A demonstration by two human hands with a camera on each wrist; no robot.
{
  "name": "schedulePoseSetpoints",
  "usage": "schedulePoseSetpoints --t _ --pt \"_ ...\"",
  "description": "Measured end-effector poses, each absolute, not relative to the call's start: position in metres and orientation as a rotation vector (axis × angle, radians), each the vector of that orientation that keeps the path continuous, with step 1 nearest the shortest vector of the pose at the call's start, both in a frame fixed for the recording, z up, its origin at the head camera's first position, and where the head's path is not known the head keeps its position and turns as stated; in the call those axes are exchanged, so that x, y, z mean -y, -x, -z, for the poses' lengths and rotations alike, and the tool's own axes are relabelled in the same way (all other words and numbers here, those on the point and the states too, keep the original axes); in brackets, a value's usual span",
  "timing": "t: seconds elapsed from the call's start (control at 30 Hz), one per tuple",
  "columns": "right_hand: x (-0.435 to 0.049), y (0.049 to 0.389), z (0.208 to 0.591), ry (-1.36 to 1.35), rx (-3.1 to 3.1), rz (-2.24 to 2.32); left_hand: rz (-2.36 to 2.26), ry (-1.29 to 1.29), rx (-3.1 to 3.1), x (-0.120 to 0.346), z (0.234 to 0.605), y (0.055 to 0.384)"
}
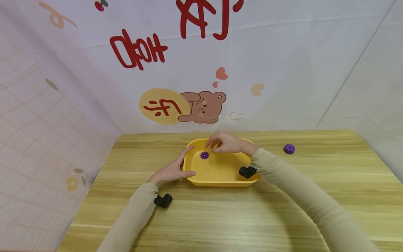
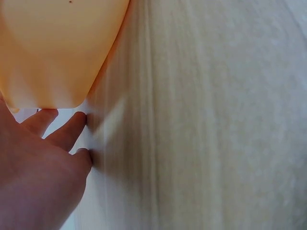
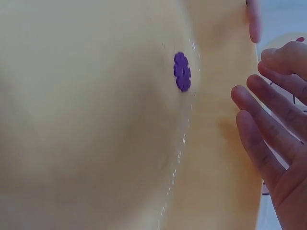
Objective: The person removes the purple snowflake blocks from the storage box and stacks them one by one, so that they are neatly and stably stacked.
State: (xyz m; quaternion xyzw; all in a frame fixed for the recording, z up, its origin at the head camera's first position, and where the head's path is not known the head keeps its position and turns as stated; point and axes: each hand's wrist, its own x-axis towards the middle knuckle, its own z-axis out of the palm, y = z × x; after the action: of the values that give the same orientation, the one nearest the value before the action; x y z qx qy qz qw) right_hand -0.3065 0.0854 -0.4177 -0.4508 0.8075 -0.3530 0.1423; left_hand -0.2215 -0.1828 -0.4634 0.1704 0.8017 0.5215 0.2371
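Observation:
A yellow plastic basin [image 1: 220, 183] sits toward the back of the table. My left hand [image 1: 171, 171] holds its left end, thumb over the rim and other fingers along the outside, seen in the left wrist view against the end wall. Inside, at the left of the basin's floor, lies a flat purple flower-shaped piece [image 1: 204, 155] with notched edges. My right hand [image 1: 228, 142] hovers over the far side of the basin, just right of that piece. Its fingers are spread and loosely bent with nothing between them in the right wrist view.
Right of the basin, a second purple notched piece [image 1: 289, 148], thicker-looking, lies on the wood-grain table [image 1: 201, 220]. Behind the table hangs a white cloth [image 1: 283, 63] with a printed bear and red characters. Each wrist carries a small black camera.

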Motion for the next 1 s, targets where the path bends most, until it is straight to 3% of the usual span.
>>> schedulePoseSetpoints --t 1.0 --pt "-0.068 0.299 0.446 1.233 -2.347 0.798 -1.401 -0.478 -2.205 0.182 0.461 0.221"
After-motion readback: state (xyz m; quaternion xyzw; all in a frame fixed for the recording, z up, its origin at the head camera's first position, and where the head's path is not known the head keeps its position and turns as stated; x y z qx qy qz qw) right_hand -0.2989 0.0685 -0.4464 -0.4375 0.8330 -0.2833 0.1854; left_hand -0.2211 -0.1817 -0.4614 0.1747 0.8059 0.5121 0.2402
